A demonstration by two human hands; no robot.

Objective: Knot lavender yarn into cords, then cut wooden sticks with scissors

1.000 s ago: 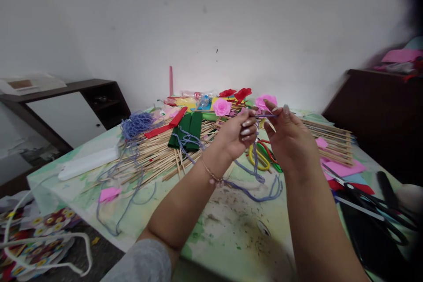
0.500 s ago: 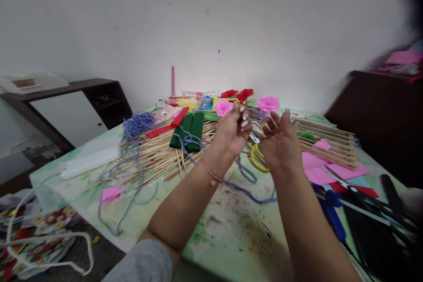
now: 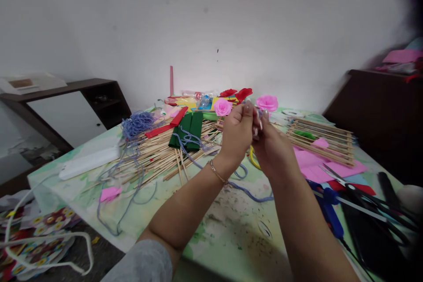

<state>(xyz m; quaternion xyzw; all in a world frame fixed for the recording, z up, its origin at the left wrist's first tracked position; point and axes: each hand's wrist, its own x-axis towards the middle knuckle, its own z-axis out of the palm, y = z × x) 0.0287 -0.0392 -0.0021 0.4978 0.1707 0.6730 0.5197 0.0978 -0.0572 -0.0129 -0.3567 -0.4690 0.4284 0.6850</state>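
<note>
My left hand [image 3: 237, 134] and my right hand [image 3: 276, 150] meet above the middle of the table, fingers closed and fingertips together. Between them a little purple yarn [image 3: 260, 113] shows; the fingers hide most of it. More purple yarn [image 3: 254, 197] trails over the tablecloth below my wrists. Just under the hands, a yellow loop [image 3: 254, 158] is partly covered by my right hand. Behind the hands stand a pink paper flower [image 3: 223, 106] on the left and another pink paper flower [image 3: 267, 103] on the right, with red paper flowers [image 3: 243, 94] between them.
Wooden sticks [image 3: 153, 161] spread across the left, beneath dark green folded paper [image 3: 187, 130] and near a purple yarn heap [image 3: 137, 125]. A white power strip [image 3: 89, 162] lies at the left edge. On the right are a stick frame [image 3: 322, 141], scissors [image 3: 353, 188] and a blue glue gun [image 3: 330, 211].
My right hand has moved left and its spread fingers have closed against my left hand's fingertips. The yarn that stretched between the hands is now mostly hidden.
</note>
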